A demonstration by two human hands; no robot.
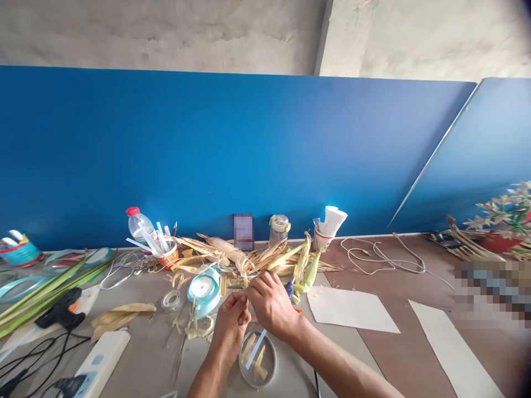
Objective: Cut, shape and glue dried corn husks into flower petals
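My left hand (232,320) and my right hand (269,304) meet at the middle of the table, fingers pinched close together. Whatever lies between the fingertips is too small and covered to make out. Just below them sits a clear round dish (274,362) holding pale husk pieces and a light strip (256,349). Dried corn husks (232,254) are heaped behind my hands, with a greener husk (310,272) at the right. A blue-handled tool (289,288) shows partly beside my right hand. Left of my hands is a roll of light blue ribbon (204,293).
Further left lie clear tape (171,300), a loose husk (120,319), a black glue gun (62,309) and a white power strip (102,362) with cables. A bottle (141,228), phone (243,232), jar (279,229) and cup (322,239) line the blue partition. White paper (352,309) lies right.
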